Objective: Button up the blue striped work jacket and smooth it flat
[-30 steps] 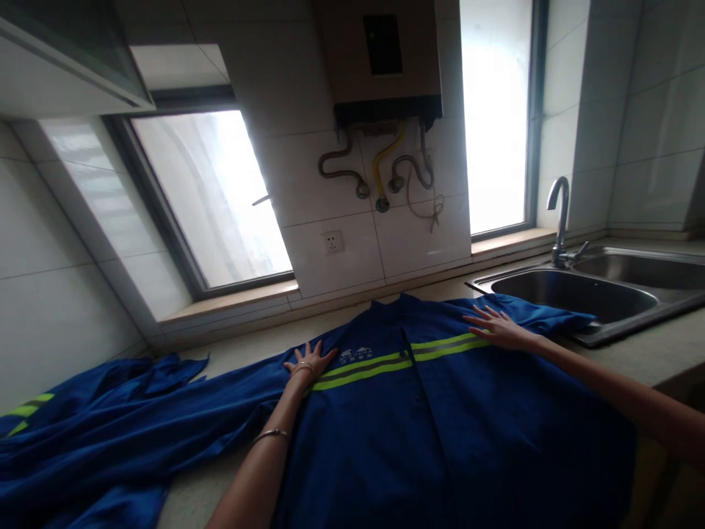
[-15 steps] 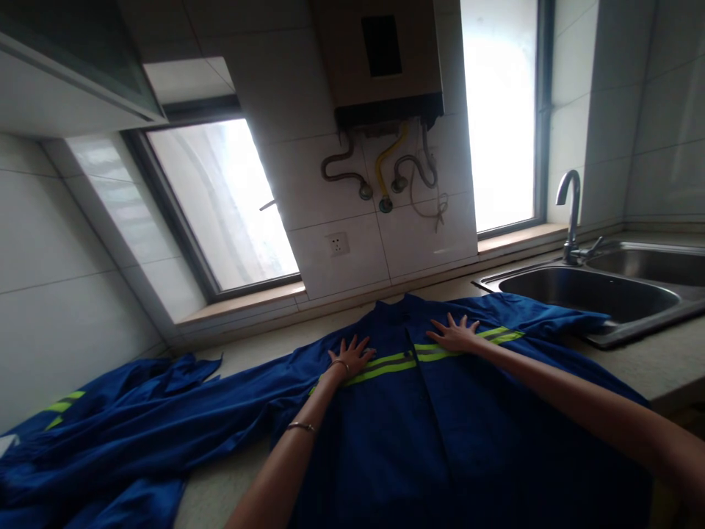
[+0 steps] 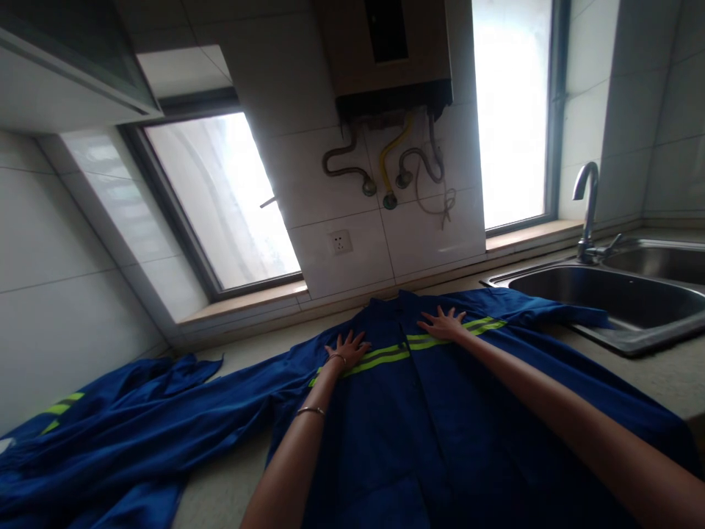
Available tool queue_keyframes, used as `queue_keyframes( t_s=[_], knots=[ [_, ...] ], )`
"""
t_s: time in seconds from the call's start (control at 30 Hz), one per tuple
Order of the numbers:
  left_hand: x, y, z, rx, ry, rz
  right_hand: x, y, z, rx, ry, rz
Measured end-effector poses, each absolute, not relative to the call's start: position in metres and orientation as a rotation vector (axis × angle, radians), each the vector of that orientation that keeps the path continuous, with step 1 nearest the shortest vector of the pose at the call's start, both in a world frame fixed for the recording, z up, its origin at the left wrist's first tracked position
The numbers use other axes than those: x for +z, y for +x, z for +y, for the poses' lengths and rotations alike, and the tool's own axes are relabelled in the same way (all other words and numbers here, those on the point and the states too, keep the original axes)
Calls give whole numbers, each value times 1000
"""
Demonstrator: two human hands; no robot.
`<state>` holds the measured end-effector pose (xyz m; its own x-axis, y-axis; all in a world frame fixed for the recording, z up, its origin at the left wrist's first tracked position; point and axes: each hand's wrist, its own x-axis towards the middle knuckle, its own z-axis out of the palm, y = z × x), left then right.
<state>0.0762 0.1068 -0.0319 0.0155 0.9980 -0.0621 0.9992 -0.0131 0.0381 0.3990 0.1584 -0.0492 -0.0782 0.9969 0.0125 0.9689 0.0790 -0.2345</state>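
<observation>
A blue work jacket (image 3: 418,426) with a yellow-green reflective chest stripe lies spread, front up, on the countertop (image 3: 650,375). My left hand (image 3: 348,348) rests flat on the left chest with fingers spread, a bracelet on its wrist. Just right of the front placket, my right hand (image 3: 440,325) presses flat on the stripe, fingers also spread. Both hands lie close together near the collar. One sleeve (image 3: 137,441) stretches far to the left; the other reaches toward the sink.
A double steel sink (image 3: 617,301) with a tap (image 3: 587,213) sits at the right. Tiled wall holds a socket (image 3: 341,242), a water heater (image 3: 391,59) with hoses, and two windows. A wall cabinet (image 3: 60,66) hangs upper left.
Both hands have slid inward along the chest stripe toward the jacket's centre, the right hand from the far right shoulder, the left from the left chest. The view shifted slightly left.
</observation>
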Motion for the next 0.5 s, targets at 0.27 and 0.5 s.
queue_keyframes(
  t_s=[0.27, 0.5],
  knots=[
    [-30, 63, 135, -48, 2200, 2172, -47, 382, 190, 240, -2021, -2185],
    [-26, 65, 134, -10, 2241, 2212, -40, 377, 187, 157, -2038, -2106]
  ],
)
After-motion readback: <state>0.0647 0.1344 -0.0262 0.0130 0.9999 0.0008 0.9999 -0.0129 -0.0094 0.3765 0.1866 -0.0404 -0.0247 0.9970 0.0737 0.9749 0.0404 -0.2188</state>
